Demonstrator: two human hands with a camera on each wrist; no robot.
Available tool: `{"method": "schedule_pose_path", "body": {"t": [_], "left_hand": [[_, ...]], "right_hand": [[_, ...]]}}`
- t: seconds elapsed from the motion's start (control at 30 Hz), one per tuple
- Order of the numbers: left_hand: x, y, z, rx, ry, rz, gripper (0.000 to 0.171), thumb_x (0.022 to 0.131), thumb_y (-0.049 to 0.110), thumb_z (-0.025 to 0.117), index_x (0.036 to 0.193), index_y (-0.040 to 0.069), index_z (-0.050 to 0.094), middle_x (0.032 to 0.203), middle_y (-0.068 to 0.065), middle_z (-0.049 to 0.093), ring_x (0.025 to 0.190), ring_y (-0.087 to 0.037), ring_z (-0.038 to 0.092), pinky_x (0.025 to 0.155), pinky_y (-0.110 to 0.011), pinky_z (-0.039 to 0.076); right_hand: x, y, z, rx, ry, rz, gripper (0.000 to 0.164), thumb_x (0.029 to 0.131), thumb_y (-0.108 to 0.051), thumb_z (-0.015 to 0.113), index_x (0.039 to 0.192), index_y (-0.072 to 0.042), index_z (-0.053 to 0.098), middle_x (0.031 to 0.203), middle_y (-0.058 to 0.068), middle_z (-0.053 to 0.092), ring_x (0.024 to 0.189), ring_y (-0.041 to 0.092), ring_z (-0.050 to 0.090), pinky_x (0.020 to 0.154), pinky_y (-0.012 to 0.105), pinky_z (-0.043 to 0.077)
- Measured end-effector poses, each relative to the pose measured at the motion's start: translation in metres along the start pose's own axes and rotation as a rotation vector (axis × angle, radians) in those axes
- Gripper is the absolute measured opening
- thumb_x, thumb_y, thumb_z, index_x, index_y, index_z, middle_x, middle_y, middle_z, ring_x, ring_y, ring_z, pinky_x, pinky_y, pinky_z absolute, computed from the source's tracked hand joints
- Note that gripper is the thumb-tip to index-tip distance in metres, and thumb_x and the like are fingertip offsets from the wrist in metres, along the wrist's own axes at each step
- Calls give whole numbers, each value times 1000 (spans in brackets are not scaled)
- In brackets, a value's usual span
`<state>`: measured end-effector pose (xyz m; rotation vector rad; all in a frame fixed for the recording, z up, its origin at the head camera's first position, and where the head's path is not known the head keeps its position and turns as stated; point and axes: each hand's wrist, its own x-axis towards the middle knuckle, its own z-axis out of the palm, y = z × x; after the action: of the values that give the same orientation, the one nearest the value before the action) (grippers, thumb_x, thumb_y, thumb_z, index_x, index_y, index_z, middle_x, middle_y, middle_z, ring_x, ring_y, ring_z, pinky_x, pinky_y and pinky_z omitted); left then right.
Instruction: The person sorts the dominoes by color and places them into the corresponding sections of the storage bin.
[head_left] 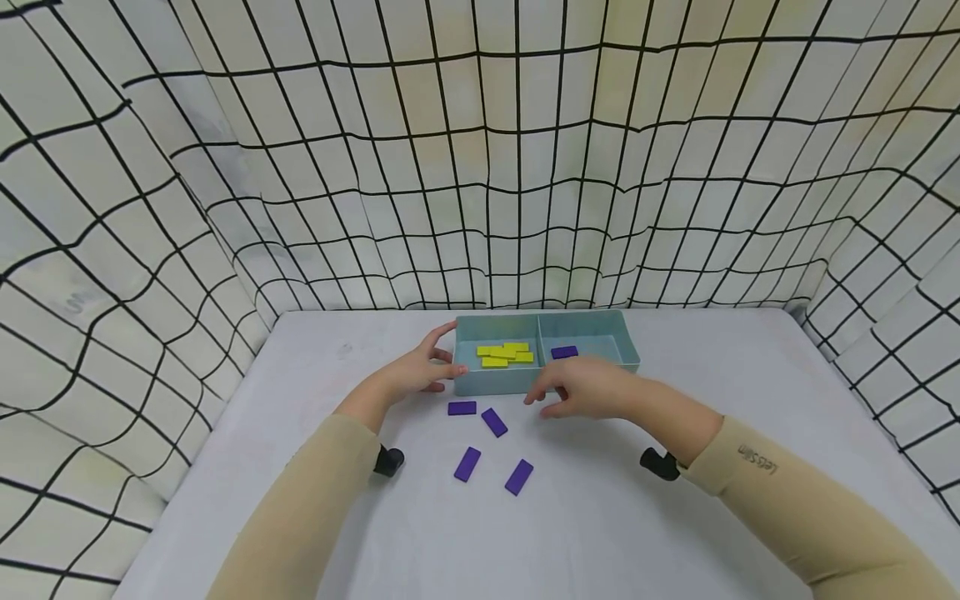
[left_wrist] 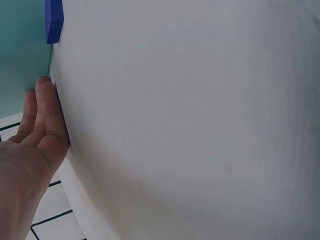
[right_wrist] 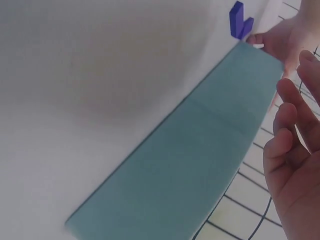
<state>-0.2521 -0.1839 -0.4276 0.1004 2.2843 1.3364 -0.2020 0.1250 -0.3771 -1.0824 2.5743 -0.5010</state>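
Observation:
A light teal box [head_left: 497, 382] with two compartments stands at the table's far side. Several yellow blocks [head_left: 502, 353] lie in its left compartment, and one purple block [head_left: 564, 352] lies in the right one. My left hand [head_left: 417, 369] touches the box's left end, thumb near the front corner; in the left wrist view its extended fingers [left_wrist: 50, 107] lie along the box wall. Just in front of the box, my right hand [head_left: 588, 388] hovers with loosely bent fingers and nothing in them. Nearest to it on the table is a purple block [head_left: 494, 422].
More purple blocks lie on the white table [head_left: 585, 533]: one block [head_left: 462, 408] by the box's front left, another block [head_left: 467, 464] nearer, and a third block [head_left: 519, 477] to its right. White walls with black netting [head_left: 517, 167] enclose the back and sides.

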Motion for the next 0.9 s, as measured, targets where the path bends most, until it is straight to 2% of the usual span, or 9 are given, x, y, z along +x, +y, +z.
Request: {"method": "schedule_pose_path", "body": {"t": [0.27,0.47,0.63,0.9], "left_hand": [[2,0,2,-2,8,0,93,90,36,74,154,51,8,148,-16,39,120,-32,58,102,-46,48],[2,1,1,-1,5,-4,93,89,38,74,154,52,8,148,-15,39,120,-32,57,103,-46,48],[0,3,-1,4,4,-6,93,90,37,73,154,52,7,148,-16,38,119,-32,58,103,-46,47],[0,2,1,14,10,-7,92,91,37,73,154,52,8,147,-15,40,118,-32,59,103,-46,47]], "right_hand": [[6,-11,15,16,-79,-69,26,88,-26,77,114,-26,75,105,-11,69,77,7,56,70,22,51],[10,-16,26,25,-161,-89,24,89,-25,77,112,-28,76,104,-15,68,77,5,57,71,21,51],[12,-20,37,-8,-206,-122,23,89,-21,75,110,-31,76,105,-19,65,82,2,57,74,19,50],[11,-24,52,-51,-240,-189,25,90,-18,74,111,-32,76,103,-20,65,94,0,59,87,19,50]]}}
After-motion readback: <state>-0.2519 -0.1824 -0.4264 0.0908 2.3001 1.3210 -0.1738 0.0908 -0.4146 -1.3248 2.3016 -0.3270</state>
